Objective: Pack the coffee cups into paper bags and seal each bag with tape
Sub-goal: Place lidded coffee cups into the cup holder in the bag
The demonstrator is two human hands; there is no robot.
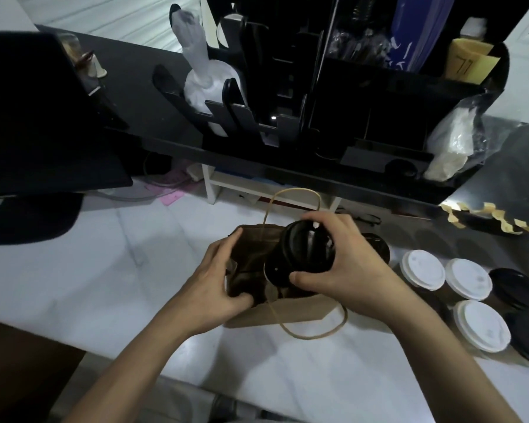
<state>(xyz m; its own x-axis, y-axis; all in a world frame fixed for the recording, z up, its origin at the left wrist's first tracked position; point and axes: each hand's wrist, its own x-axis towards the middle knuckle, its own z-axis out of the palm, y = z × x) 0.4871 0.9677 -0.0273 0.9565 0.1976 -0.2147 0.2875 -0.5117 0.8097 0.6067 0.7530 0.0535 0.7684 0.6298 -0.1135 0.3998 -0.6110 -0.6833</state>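
Note:
A brown paper bag with twine handles stands open on the white counter in the middle of the view. My left hand grips the bag's left rim and spreads its mouth. My right hand holds a coffee cup with a black lid, tilted over the bag's opening, thumb on its near side and fingers over the far side. Another black-lidded cup stands just behind my right hand. Several more cups wait at the right, some with white lids, some with black lids.
A black organizer with cup sleeves, lids and plastic bags spans the shelf behind the bag. A strip of yellow tape pieces hangs along a dark edge at the right. A dark monitor and its base stand at the left.

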